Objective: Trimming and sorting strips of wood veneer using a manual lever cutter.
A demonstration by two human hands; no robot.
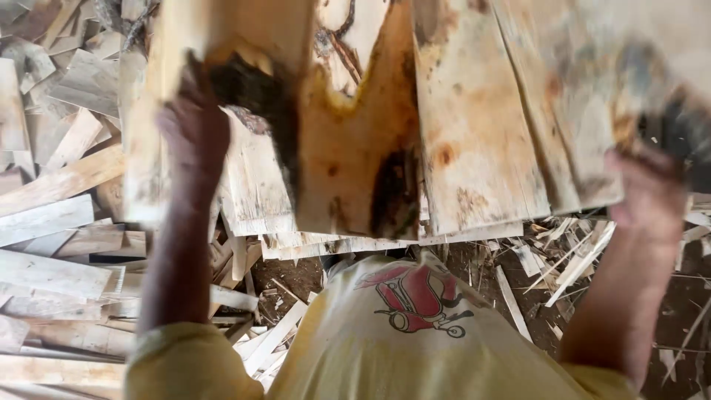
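Observation:
I hold up a stack of thin rough wooden boards in front of me, pale with dark knots and bark stains. My left hand grips the stack's left edge, fingers curled around it. At the stack's right edge my right hand clamps on from below. The boards are blurred. My yellow shirt with a red print fills the lower middle of the view.
A heap of loose cut planks and offcuts lies on the left. Thin slivers and splinters are scattered over dark earth to the right and below the boards.

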